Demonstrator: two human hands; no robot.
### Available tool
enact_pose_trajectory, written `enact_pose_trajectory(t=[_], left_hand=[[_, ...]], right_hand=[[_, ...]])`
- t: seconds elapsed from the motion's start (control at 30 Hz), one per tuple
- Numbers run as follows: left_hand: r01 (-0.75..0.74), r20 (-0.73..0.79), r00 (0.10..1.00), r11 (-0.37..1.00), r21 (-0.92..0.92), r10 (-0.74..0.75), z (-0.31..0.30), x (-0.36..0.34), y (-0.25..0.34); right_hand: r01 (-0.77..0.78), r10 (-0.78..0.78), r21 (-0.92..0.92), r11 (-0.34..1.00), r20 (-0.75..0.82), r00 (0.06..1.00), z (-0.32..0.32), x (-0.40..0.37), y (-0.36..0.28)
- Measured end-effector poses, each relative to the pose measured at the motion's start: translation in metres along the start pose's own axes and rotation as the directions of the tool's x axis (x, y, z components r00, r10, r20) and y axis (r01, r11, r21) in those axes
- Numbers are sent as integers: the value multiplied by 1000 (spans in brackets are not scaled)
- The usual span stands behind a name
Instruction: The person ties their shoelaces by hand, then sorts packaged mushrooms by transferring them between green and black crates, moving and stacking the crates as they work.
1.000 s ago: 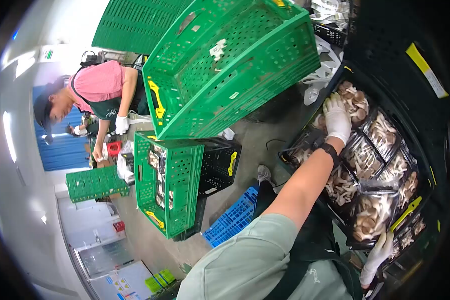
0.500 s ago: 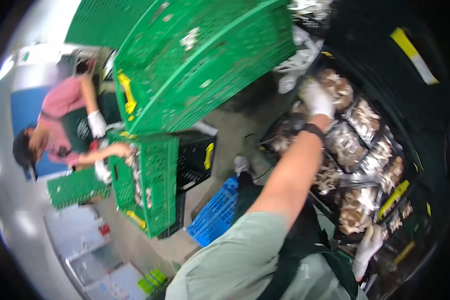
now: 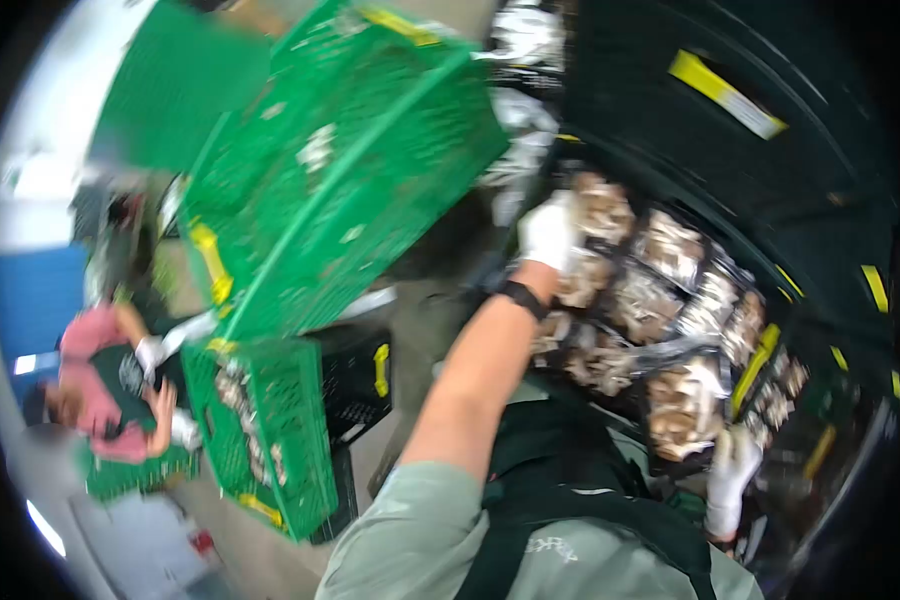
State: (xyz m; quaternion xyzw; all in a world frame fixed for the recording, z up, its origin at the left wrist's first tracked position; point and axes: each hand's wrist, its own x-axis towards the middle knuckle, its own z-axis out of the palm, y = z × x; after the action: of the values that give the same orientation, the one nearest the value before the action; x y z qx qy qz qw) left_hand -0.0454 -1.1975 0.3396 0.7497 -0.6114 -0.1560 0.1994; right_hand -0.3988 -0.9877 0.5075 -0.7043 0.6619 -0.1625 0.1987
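Clear-wrapped packs of brown and white mushrooms (image 3: 682,410) fill a black crate (image 3: 622,412). My left hand (image 3: 550,235), in a white glove, is at the crate's upper left edge beside the packs. Motion smears its fingers, so I cannot make out whether it holds anything. At the lower right corner of the crate is my right hand (image 3: 733,482), also gloved, its fingers closed on the rim. Beyond that corner lie more mushroom packs (image 3: 775,400).
Large green crates (image 3: 370,170) stand at the upper left, and a smaller green crate (image 3: 310,430) holds some mushrooms. A black crate (image 3: 355,385) is beside it. A co-worker (image 3: 100,360) in a pink top and white gloves is at far left. Dark crate walls (image 3: 670,130) rise at upper right.
The view has turned, so the crates and packs sit further left. My left hand has moved toward the crate's left edge. The co-worker's bare forearm has drawn back from the smaller green crate.
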Motion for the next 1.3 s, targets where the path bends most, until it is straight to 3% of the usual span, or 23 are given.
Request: enact_pose_trajectory(t=[0.03, 0.07, 0.13, 0.17, 0.23, 0.3, 0.33, 0.4, 0.53, 0.57, 0.63, 0.67, 0.83, 0.93, 0.97, 1.03, 1.1, 1.13, 1.17, 1.2, 1.23, 1.27, 1.3], left_hand=[[-81, -83, 993, 997, 8, 81, -32, -14, 10], [-118, -164, 980, 993, -19, 113, -57, -27, 13], [-114, -374, 925, 988, -106, 67, -127, -61, 8], [-155, -480, 875, 973, -170, 56, -169, -85, 5], [-96, -595, 804, 985, -141, -7, -240, -142, -22], [94, -563, 819, 994, -56, -109, -312, -217, -58], [194, -524, 824, 976, -98, -217, -337, -263, -78], [375, -513, 822, 914, 157, -249, -393, -352, -117], [752, -567, 612, 627, 202, -551, -480, -512, -207], [798, -560, 580, 552, 243, -592, -500, -547, -237], [863, -473, 502, 388, 322, -724, -538, -599, -302], [849, -447, 515, 366, 380, -731, -551, -624, -343], [775, -211, 620, 548, 316, -756, -580, -662, -526], [797, -178, 604, 590, 129, -777, -547, -639, -611], [792, -260, 600, 609, 55, -757, -515, -634, -641], [832, -407, 324, 462, -308, -854, -448, -630, -702], [756, -586, 304, 564, -331, -751, -413, -626, -703], [796, -594, 469, 604, -36, -653, -419, -631, -695], [852, -494, 414, 516, -85, -765, -426, -638, -681], [853, -569, 397, 518, -62, -721, -445, -646, -659], [857, -635, 379, 514, -33, -673, -454, -661, -635], [853, -665, 300, 504, -134, -685, -459, -683, -618], [837, -688, 221, 497, -231, -691, -465, -711, -600]], right_hand=[[45, -41, 33, 998, -128, 991, 3, 6, -7], [-38, 38, 48, 998, -14, 999, -6, 9, 3], [-60, 93, 270, 961, -110, 990, -2, 30, -13], [-121, 108, 311, 943, 59, 992, -13, 44, -29], [-115, 194, 554, 825, -85, 977, 12, 75, -55], [-97, 189, 594, 799, -94, 977, 27, 87, -127], [-89, 103, 644, 760, 16, 995, 38, 92, -139], [-64, -61, 629, 775, 175, 983, 64, 102, -175], [122, -363, 630, 767, 269, 892, 119, 78, -288], [181, -395, 658, 731, 191, 899, 138, 61, -321], [105, -453, 681, 725, 357, 817, 155, 37, -386], [149, -510, 677, 720, 372, 776, 170, 26, -412], [121, -509, 649, 751, 453, 732, 209, -36, -516], [173, -535, 588, 790, 525, 662, 228, -65, -565], [187, -546, 576, 796, 550, 632, 234, -70, -578], [255, -560, 530, 809, 562, 609, 251, -88, -611], [330, -595, 499, 801, 604, 531, 269, -105, -644], [318, -589, 498, 807, 639, 495, 279, -113, -658], [258, -575, 517, 816, 687, 444, 288, -128, -680], [238, -541, 486, 841, 751, 378, 298, -135, -693], [339, -642, 549, 764, 701, 312, 311, -150, -709], [387, -676, 576, 720, 709, 201, 317, -166, -727], [298, -582, 531, 793, 805, 116, 322, -187, -748]])
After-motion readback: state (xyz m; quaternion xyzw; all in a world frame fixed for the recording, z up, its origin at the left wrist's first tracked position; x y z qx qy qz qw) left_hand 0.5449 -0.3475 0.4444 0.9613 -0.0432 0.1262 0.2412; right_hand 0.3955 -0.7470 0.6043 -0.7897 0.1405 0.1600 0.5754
